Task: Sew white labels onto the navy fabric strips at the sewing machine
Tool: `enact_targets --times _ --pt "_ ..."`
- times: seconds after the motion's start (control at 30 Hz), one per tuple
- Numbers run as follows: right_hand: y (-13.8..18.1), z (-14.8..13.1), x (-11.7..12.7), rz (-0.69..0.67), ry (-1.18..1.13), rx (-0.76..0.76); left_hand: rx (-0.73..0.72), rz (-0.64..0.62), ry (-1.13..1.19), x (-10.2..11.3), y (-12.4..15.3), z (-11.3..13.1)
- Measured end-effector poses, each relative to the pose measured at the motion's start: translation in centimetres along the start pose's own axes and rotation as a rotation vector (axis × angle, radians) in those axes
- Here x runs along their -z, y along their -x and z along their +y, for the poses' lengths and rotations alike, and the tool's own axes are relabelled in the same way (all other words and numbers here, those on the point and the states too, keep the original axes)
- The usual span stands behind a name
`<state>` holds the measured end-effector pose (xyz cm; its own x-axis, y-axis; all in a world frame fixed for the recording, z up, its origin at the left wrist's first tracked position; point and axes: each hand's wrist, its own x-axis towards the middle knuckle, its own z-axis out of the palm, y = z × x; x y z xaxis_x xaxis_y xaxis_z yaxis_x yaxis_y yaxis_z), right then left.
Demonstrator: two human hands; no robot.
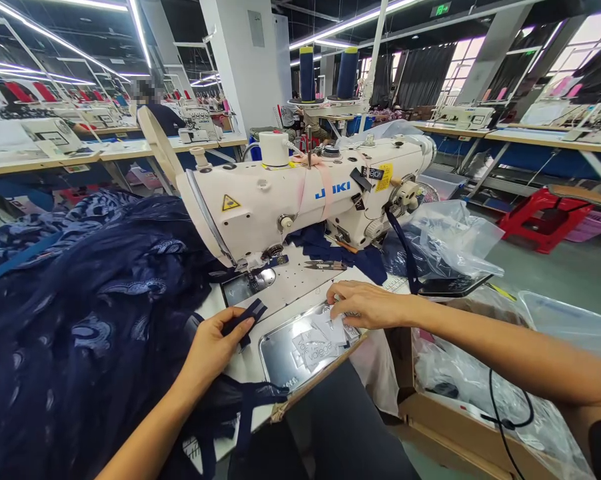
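A white JUKI sewing machine [280,193] stands in front of me. My left hand [219,343] pinches a navy fabric band [253,313], with a greyish patch showing near its end, left of the metal plate and before the needle area. My right hand [365,305] is curled over a loose pile of white printed labels [318,343] on the shiny metal plate [275,353]. Its thumb and fingers close on a white label [336,327] at the pile's top edge; the fingertips are partly hidden.
A large heap of navy patterned fabric [105,287] lies at left. Thread snips [325,265] and navy scraps [373,263] lie by the machine. At right are a dark phone-like slab [455,285], clear plastic bags, an open cardboard box [450,427] and a red stool [540,213]. A person [158,110] sits far behind.
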<state>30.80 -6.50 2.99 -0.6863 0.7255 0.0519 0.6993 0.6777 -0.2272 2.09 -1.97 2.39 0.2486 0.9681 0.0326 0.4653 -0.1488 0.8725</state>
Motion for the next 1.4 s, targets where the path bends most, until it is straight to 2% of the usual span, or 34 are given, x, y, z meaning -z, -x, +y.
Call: enact_targets --times 0.17,0.23,0.3,0.4,0.47,0.57,0.67,1.03,1.2,1.3,1.4 --pt "-0.3 0.7 0.1 0.187 -0.130 0.051 -0.097 0.020 -0.147 0.0 0.1 0.4" --pt "-0.4 0.9 0.5 0.290 -0.247 0.018 -0.151 0.069 -0.211 0.0 0.2 1.0" --pt "-0.7 0.8 1.0 0.326 -0.417 -0.066 -0.181 0.088 -0.229 -0.2 0.3 1.8" --pt "-1.4 0.2 1.3 0.307 -0.682 -0.206 -0.183 0.010 -0.130 -1.2 0.4 3.3" --pt "-2.0 -0.5 1.3 0.328 -0.767 -0.242 -0.156 -0.082 0.009 -2.0 0.5 4.4" --pt "-2.9 -1.5 1.0 0.374 -0.781 -0.239 -0.072 -0.154 0.224 -3.0 0.6 5.5" --pt "-3.6 -2.2 0.7 0.374 -0.788 -0.219 0.007 -0.190 0.329 -3.3 0.7 5.9" --pt "-5.4 -3.5 -0.4 0.385 -0.921 -0.188 0.100 -0.238 0.420 -2.7 1.5 4.7" --pt "-6.2 -4.1 -1.0 0.365 -0.948 -0.214 0.059 -0.151 0.358 -3.1 1.7 4.6" --pt "-6.4 -4.2 -1.5 0.506 -0.865 -0.242 0.060 -0.071 0.358 -3.2 1.8 4.3" --pt "-6.1 -4.3 -1.9 0.706 -0.597 -0.216 0.095 -0.014 0.405 -3.1 1.8 4.0"
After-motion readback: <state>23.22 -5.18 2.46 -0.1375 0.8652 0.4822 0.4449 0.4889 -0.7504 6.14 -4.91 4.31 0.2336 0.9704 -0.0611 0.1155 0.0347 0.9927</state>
